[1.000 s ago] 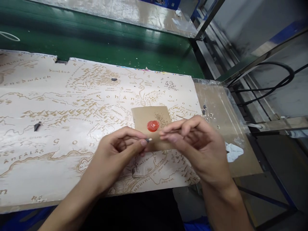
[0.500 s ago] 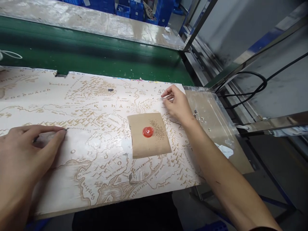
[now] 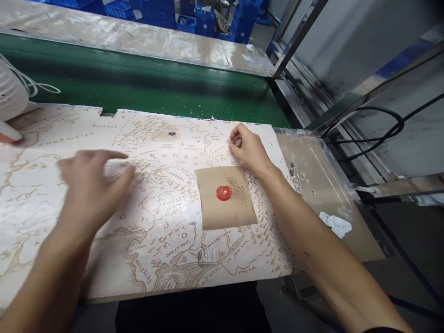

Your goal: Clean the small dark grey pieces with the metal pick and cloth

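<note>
My left hand, blurred by motion, hovers over the left part of a map-printed sheet with its thumb and forefinger apart. Nothing shows between them. Near the sheet's far right, my right hand has its fingers curled and pinched together; whatever they hold is too small or hidden to make out. Toward me from that hand lies a square of brown paper, bearing a glossy red blob and a scatter of fine dark specks. A small dark piece rests on the map near the far edge.
A white rounded object with a pale cord stands at far left. Beyond the sheet runs a green belt. Small bits and a crumpled white tissue lie on the board at right. Black cables hang beside a metal frame.
My left hand has lifted from the map and moved right, its pinch opening. The fingers of my right hand have curled in tighter over the small specks. The view has shifted slightly left.
</note>
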Motion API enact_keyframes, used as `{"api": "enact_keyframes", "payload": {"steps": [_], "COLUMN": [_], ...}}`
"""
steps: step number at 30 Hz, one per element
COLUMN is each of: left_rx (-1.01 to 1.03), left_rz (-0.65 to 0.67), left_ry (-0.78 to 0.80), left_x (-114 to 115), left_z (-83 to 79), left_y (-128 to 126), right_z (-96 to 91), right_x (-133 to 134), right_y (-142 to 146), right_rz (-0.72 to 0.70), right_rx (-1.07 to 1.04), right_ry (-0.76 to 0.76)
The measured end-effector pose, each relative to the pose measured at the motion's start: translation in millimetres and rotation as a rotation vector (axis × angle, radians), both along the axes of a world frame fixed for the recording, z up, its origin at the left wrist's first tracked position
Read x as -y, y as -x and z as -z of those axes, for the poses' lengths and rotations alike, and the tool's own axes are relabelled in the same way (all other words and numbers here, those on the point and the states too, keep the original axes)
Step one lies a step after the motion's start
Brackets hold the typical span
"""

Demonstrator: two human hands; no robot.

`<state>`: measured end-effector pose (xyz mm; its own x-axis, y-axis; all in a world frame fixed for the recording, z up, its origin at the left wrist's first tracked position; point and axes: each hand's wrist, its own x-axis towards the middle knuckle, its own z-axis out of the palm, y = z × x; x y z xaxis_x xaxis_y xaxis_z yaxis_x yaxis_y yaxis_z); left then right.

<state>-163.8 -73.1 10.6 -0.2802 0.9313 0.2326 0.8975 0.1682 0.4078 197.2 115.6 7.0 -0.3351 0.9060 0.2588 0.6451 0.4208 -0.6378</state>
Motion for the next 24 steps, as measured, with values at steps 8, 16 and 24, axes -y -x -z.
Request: {"api": "enact_keyframes", "payload": {"steps": [8,16,24], "left_rx": [0.149,0.181,0.8], "left_rz": [0.108,0.173,0.549], "left_ry": [-0.065,-0.063,0.115], "left_x": [-115,-141,-45], "left_z": [7.5,13.5,-23.4], "left_y": [-62,-59,-86], "right_z": [-14.9,-32.2,-40.8], "right_x": [36,118,177], "right_y": [-4,-10,-3], "right_rz": [-0.036,-0.151,-0.091], "right_rx": [-0.239,-0.569,-0.783], "right_ry": [0.109,0.272,0.384]}}
